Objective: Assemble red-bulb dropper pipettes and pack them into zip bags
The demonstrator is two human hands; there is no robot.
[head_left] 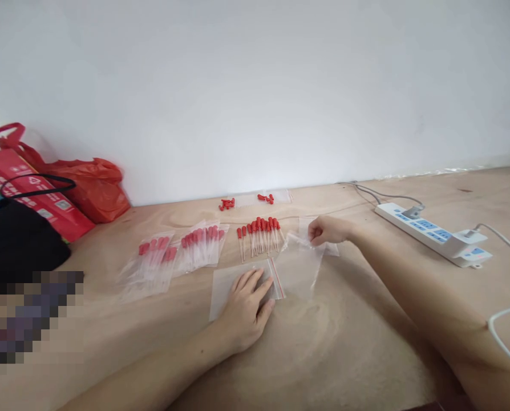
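Note:
My left hand (250, 302) lies flat, fingers spread, on a clear zip-lock bag (221, 291) with a red line along its right edge. My right hand (326, 230) is closed in a pinch on the top edge of another clear plastic bag (300, 268), which hangs slack just right of the first. Beyond the hands, several glass droppers with red rubber bulbs (261, 228) lie side by side. Left of them, bagged droppers (201, 242) and a second group of bagged droppers (154, 257) rest on the wooden table (344, 348).
Loose red rubber bulbs (226, 204) and more red bulbs (266, 198) on a clear bag lie near the wall. A white power strip (426, 228) with cables stands at the right. Red bags (88, 188) and a black bag (19, 245) occupy the left side.

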